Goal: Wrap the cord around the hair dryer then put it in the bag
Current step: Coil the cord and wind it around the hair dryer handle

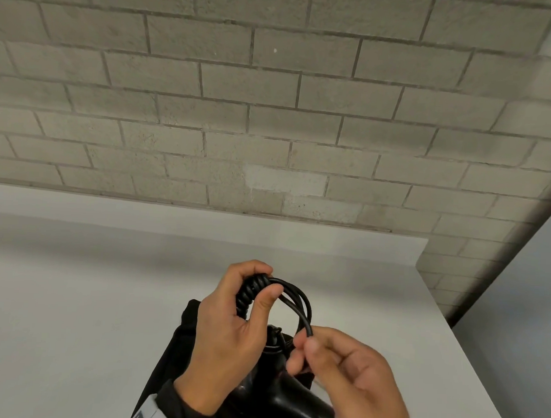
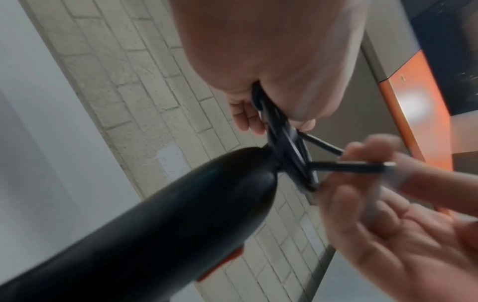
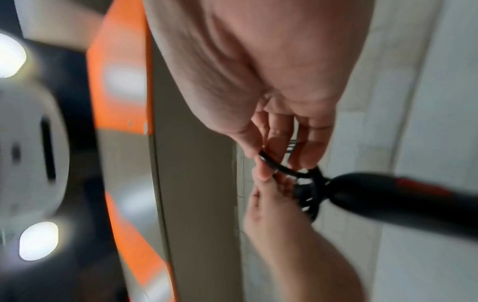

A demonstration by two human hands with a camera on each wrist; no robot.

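White table (image 1: 74, 295), L hand (image 1: 231, 327) gripping cord (image 1: 298, 296) coil, R hand (image 1: 349, 370) pinching loop

no readable text, labels, brands or numbers anywhere

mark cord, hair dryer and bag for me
cord (image 1: 298, 296): head view, on the free loop between the hands.
hair dryer (image 2: 160, 224): left wrist view, on the black handle.
bag (image 1: 180, 340): head view, on the black fabric left of the wrist.

cord (image 1: 298, 300): black, looped, partly coiled | hair dryer (image 1: 286, 395): black, over bag | bag (image 1: 180, 340): black, flat
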